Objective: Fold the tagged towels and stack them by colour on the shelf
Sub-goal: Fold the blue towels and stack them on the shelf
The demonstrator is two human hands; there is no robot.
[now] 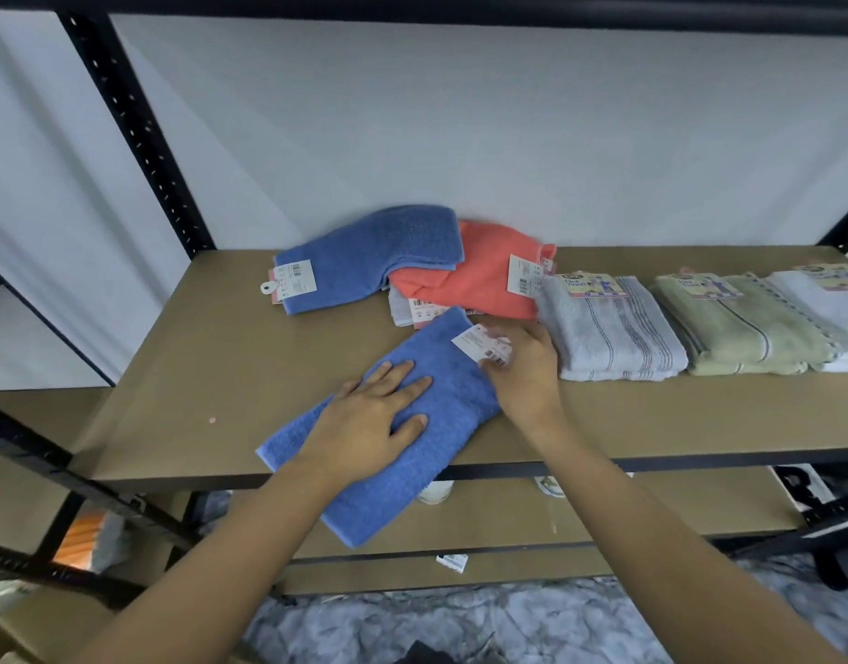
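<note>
A folded blue towel (441, 376) lies slantwise on the brown shelf board (211, 337), its near end hanging over the front edge. My left hand (369, 419) presses flat on its middle with straight fingers. My right hand (520, 371) pinches the towel's white barcode tag (479, 345) at its far right corner. Behind lie a second blue towel (369, 256) with a tag, a coral towel (479, 275), and a pale towel (403, 306) partly under the coral one.
To the right stand folded stacks: a grey striped towel (609, 323), a green one (743, 323) and a white one (834, 304). Black shelf posts (139, 136) frame the bay. A lower shelf (604, 510) and boxes sit below.
</note>
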